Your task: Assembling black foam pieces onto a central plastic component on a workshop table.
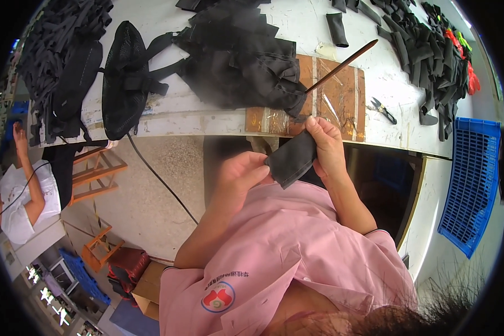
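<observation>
Between my hands is a black stitched fabric piece (291,161), flat and roughly rectangular, held tilted just in front of the table edge. My left hand (242,175) pinches its left end between thumb and fingers. At the other end my right hand (326,143) grips the upper right corner, thumb on top; its other fingers are partly hidden behind the cloth. Just beyond my right hand lies a brown taped board (344,106). A thin brown rod (341,67) slants up over it, its lower end hidden by a heap of black fabric pieces (238,61).
Thread snips (383,111) lie right of the board. Small black pieces (414,50) pile up far right; black strips (67,45) and larger black mesh items (124,81) cover the left. A blue crate (469,179) stands right. Another person (25,190) sits left, near an orange wooden stool (98,173).
</observation>
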Action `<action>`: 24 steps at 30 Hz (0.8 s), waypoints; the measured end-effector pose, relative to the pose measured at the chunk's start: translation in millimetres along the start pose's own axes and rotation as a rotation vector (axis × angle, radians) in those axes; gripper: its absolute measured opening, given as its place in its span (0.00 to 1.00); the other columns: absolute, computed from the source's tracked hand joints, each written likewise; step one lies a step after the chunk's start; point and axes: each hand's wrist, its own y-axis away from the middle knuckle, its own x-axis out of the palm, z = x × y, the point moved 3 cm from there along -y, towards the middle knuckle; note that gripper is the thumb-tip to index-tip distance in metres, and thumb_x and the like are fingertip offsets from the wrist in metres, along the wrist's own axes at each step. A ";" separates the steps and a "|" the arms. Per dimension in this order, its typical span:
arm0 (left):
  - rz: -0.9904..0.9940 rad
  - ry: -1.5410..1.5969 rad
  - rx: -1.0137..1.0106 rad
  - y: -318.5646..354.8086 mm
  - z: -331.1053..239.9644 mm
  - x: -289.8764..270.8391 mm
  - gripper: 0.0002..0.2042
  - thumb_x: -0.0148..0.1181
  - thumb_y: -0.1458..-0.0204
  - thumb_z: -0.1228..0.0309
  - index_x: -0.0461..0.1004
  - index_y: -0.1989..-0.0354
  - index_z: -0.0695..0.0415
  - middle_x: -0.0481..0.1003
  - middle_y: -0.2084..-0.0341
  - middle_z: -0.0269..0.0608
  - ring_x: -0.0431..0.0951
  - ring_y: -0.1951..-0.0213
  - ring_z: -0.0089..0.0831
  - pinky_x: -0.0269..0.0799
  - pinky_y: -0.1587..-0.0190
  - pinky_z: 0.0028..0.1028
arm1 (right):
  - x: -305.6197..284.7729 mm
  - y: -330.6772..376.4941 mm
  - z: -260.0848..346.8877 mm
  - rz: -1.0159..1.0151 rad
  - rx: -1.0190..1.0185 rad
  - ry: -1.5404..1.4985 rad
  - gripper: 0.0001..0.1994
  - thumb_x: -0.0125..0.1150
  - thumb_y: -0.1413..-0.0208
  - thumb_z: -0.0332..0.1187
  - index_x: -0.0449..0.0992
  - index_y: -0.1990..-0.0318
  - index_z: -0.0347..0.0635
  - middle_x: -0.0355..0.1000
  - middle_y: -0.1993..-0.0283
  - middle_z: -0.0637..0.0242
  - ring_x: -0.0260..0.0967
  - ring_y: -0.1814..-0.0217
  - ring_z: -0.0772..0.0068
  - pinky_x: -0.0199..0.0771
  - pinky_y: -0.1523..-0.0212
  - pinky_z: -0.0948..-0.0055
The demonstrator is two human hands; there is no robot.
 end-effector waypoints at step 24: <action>0.186 0.318 -0.063 7.5 10.7 4.5 0.04 0.60 0.58 0.73 0.71 0.76 0.58 0.70 0.82 0.30 0.68 0.78 0.18 0.64 0.75 0.17 | 13.7 7.4 -17.9 0.137 -0.026 0.140 0.11 0.51 0.46 0.35 0.68 0.78 0.42 0.63 0.80 0.76 0.54 0.80 0.88 0.54 0.78 0.87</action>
